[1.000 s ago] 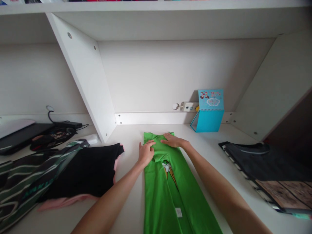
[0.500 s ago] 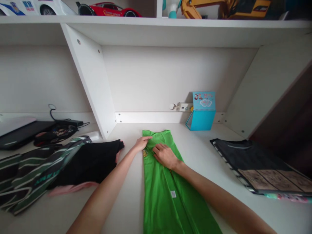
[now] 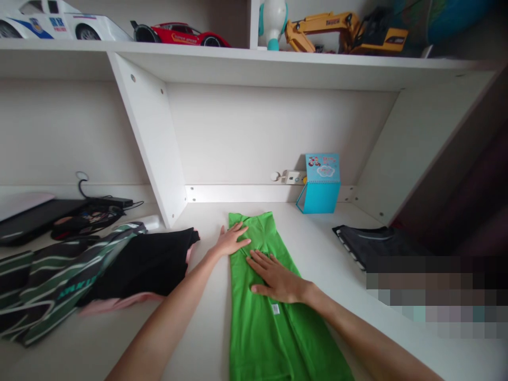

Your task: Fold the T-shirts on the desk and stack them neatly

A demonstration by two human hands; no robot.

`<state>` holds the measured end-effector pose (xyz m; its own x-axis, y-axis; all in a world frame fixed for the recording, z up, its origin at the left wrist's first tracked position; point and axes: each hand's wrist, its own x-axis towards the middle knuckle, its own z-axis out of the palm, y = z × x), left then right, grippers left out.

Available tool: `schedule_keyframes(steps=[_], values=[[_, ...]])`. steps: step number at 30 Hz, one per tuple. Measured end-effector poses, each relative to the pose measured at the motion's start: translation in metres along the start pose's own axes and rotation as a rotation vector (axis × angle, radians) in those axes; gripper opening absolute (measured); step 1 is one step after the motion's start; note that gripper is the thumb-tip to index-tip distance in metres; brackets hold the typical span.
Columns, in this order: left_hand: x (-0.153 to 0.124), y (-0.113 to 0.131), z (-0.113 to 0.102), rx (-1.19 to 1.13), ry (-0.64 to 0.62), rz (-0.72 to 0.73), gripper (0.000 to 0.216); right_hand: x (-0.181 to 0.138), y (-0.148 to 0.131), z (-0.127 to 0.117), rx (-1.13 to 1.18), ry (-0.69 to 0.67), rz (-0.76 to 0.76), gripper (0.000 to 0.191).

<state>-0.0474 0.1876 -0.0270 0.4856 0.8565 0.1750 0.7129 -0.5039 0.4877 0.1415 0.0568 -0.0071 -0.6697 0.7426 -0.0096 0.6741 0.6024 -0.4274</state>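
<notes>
The white counter (image 3: 206, 328) carries everything in front of me, with a shelf (image 3: 254, 63) of toy cars and a yellow digger above. A long green garment (image 3: 270, 328) lies folded lengthwise down the middle of the counter, running from the back wall towards me. A heap of black and striped clothes (image 3: 99, 270) sits to its left, a dark folded shirt (image 3: 373, 241) to its right. A blue box (image 3: 319, 185) stands at the back; I cannot tell what it holds. My right hand (image 3: 278, 278) lies flat, fingers spread, on the garment's middle. My left hand (image 3: 230, 241), also open, presses its upper left edge.
</notes>
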Motion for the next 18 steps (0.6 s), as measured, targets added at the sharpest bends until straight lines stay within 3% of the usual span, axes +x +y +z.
schedule_keyframes(steps=[6, 9, 11, 14, 16, 18], values=[[0.003, 0.002, 0.007, 0.155, 0.014, 0.022, 0.042, -0.084, -0.049, -0.016, 0.179, -0.217, -0.002, 0.077], [-0.011, 0.023, -0.002, 0.191, 0.008, 0.02, 0.045, -0.127, -0.06, -0.035, 0.354, -0.324, 0.014, 0.061], [-0.04, 0.049, -0.014, 0.161, -0.046, 0.092, 0.053, -0.148, -0.054, -0.039, 0.375, -0.206, 0.119, 0.054], [-0.107, 0.089, -0.035, 0.049, -0.226, 0.273, 0.067, -0.164, -0.033, -0.026, 0.181, 0.07, 0.233, 0.071], [-0.153, 0.106, -0.041, 0.017, -0.319, 0.409, 0.076, -0.167, -0.018, -0.007, 0.042, 0.087, 0.187, 0.082], [-0.189, 0.111, -0.037, 0.074, -0.356, 0.529, 0.068, -0.17, -0.007, 0.014, -0.037, 0.037, 0.104, 0.077]])
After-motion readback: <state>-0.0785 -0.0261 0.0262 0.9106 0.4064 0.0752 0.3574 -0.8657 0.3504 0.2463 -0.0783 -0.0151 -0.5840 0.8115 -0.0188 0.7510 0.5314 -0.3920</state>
